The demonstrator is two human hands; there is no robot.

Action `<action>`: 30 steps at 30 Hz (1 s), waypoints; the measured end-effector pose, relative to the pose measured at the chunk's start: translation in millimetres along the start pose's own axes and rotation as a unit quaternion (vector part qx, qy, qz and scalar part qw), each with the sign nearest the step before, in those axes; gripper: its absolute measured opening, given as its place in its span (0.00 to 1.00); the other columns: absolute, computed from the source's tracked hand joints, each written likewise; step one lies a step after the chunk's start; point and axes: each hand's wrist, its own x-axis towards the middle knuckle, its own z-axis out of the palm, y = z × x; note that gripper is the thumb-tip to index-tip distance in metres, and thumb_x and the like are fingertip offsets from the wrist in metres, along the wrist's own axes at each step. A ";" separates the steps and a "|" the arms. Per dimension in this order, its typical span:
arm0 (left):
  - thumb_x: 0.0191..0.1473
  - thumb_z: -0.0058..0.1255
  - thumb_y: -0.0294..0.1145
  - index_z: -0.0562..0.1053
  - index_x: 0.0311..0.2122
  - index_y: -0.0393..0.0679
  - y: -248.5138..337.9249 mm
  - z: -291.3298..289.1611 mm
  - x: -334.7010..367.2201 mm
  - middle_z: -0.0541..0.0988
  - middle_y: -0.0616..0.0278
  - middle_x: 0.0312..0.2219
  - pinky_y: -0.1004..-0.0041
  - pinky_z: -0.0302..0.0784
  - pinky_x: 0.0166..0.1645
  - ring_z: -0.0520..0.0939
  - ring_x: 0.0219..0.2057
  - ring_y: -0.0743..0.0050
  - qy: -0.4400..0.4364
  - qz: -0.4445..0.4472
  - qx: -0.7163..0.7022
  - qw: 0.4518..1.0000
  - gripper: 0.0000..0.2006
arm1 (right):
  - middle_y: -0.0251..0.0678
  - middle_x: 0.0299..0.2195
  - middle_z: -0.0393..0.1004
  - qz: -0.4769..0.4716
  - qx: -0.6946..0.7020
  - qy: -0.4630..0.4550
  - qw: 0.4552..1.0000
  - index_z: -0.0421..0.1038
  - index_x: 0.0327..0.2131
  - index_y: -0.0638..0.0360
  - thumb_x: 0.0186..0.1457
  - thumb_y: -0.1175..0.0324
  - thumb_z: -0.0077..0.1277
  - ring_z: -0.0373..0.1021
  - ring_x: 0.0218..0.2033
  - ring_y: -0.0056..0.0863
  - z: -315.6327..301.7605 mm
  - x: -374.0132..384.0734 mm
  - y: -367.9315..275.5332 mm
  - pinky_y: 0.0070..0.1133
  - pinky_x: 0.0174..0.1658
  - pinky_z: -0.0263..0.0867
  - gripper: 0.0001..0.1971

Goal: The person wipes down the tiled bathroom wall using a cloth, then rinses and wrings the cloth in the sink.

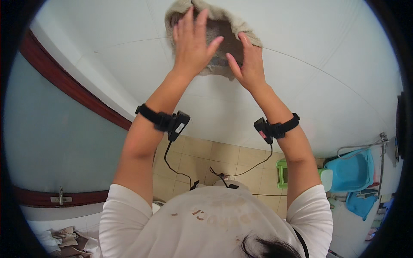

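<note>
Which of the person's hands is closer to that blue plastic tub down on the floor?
Right. The right hand is pressed on the beige cloth high on the white tiled wall, on the side of the blue plastic tub. The left hand, also on the cloth, is farther away.

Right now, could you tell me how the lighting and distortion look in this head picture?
Head view: even, soft light, no hard glare on the white tiled wall; fisheye bends the tile joints and the dark red door frame into curves; black corners ring the picture; the cloth and both hands, left and right, look slightly soft.
</note>
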 end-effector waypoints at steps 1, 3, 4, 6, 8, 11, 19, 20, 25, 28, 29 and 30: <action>0.39 0.53 0.42 0.53 0.53 0.46 -0.3 12.5 -3.6 0.51 0.49 0.52 0.51 0.48 0.51 0.54 0.51 0.47 -0.019 0.002 0.047 0.999 0.35 | 0.40 0.35 0.67 -0.028 -0.078 -0.029 0.996 0.56 0.47 0.58 0.42 0.65 0.51 0.63 0.34 0.34 4.2 0.0 7.5 0.28 0.38 0.57 0.26; 0.38 0.53 0.45 0.51 0.54 0.49 -8.4 30.9 -14.4 0.48 0.49 0.54 0.45 0.44 0.51 0.52 0.52 0.45 -0.041 0.005 0.091 0.995 0.38 | 0.34 0.32 0.68 -0.053 -0.218 -0.094 0.970 0.57 0.48 0.53 0.43 0.58 0.49 0.63 0.33 0.28 12.6 -8.1 14.8 0.28 0.40 0.55 0.27; 0.36 0.53 0.49 0.52 0.54 0.52 -14.1 38.9 -21.2 0.51 0.53 0.53 0.42 0.44 0.49 0.54 0.51 0.48 -0.021 0.014 0.095 0.995 0.39 | 0.34 0.32 0.68 -0.049 -0.220 -0.095 0.970 0.57 0.48 0.53 0.43 0.58 0.49 0.63 0.33 0.28 16.7 -12.4 16.9 0.28 0.40 0.55 0.27; 0.33 0.52 0.53 0.52 0.55 0.55 -19.8 51.8 -29.9 0.55 0.57 0.52 0.38 0.43 0.48 0.56 0.50 0.52 -0.003 0.023 0.091 0.996 0.40 | 0.30 0.30 0.68 -0.073 -0.244 -0.060 0.965 0.57 0.48 0.52 0.43 0.57 0.49 0.63 0.33 0.26 21.3 -16.7 18.1 0.28 0.41 0.54 0.27; 0.31 0.52 0.55 0.59 0.52 0.58 -19.3 57.8 -35.9 0.58 0.66 0.51 0.41 0.41 0.50 0.56 0.51 0.57 0.004 0.033 0.143 0.989 0.37 | 0.29 0.30 0.68 -0.083 -0.265 -0.055 0.959 0.58 0.48 0.52 0.41 0.58 0.50 0.63 0.34 0.26 23.4 -21.6 19.7 0.28 0.44 0.52 0.28; 0.33 0.48 0.55 0.64 0.48 0.57 -17.1 47.5 -34.5 0.56 0.64 0.52 0.44 0.38 0.52 0.56 0.52 0.57 0.002 0.045 0.156 0.987 0.31 | 0.31 0.34 0.68 -0.082 -0.296 -0.033 0.951 0.57 0.49 0.51 0.38 0.57 0.50 0.62 0.40 0.30 24.8 -20.2 8.2 0.32 0.48 0.46 0.30; 0.37 0.44 0.54 0.67 0.45 0.49 -23.7 56.4 -109.8 0.57 0.55 0.52 0.46 0.43 0.52 0.57 0.51 0.48 0.003 0.109 0.180 0.978 0.29 | 0.42 0.36 0.69 -0.036 -0.248 -0.181 0.951 0.62 0.44 0.52 0.40 0.60 0.46 0.66 0.38 0.39 44.3 -82.4 0.6 0.35 0.43 0.56 0.23; 0.37 0.46 0.51 0.67 0.44 0.48 -26.4 62.5 -139.3 0.59 0.54 0.50 0.48 0.43 0.54 0.57 0.51 0.46 -0.097 0.061 0.075 0.991 0.27 | 0.43 0.35 0.69 -0.063 -0.228 -0.193 0.952 0.62 0.44 0.53 0.42 0.62 0.45 0.66 0.37 0.40 52.4 -110.6 7.9 0.35 0.42 0.58 0.21; 0.33 0.52 0.42 0.65 0.44 0.40 -31.4 112.1 -273.1 0.64 0.50 0.45 0.50 0.51 0.51 0.62 0.47 0.50 -0.100 0.096 0.032 0.990 0.29 | 0.41 0.39 0.68 -0.092 -0.260 -0.248 0.929 0.62 0.45 0.53 0.46 0.64 0.37 0.61 0.45 0.36 86.1 -235.2 29.4 0.34 0.50 0.51 0.20; 0.36 0.49 0.43 0.66 0.43 0.40 -25.7 134.9 -298.9 0.65 0.51 0.45 0.51 0.51 0.50 0.64 0.47 0.51 -0.046 0.086 0.083 0.992 0.26 | 0.42 0.42 0.66 -0.074 -0.267 -0.174 0.945 0.60 0.46 0.54 0.47 0.64 0.37 0.59 0.48 0.34 100.7 -274.5 41.2 0.34 0.51 0.48 0.20; 0.38 0.48 0.44 0.67 0.43 0.41 -25.3 141.8 -306.8 0.65 0.51 0.45 0.52 0.50 0.49 0.64 0.46 0.52 -0.008 0.082 0.127 0.989 0.25 | 0.42 0.42 0.66 -0.080 -0.279 -0.167 0.942 0.60 0.46 0.54 0.47 0.64 0.37 0.59 0.48 0.34 105.7 -283.7 44.3 0.34 0.51 0.48 0.20; 0.38 0.48 0.44 0.67 0.43 0.41 -28.7 148.7 -315.0 0.65 0.51 0.45 0.52 0.50 0.49 0.64 0.46 0.52 0.005 0.089 0.124 0.988 0.25 | 0.41 0.42 0.66 -0.057 -0.258 -0.174 0.949 0.59 0.47 0.54 0.47 0.65 0.36 0.59 0.48 0.34 114.2 -286.2 46.8 0.34 0.51 0.48 0.21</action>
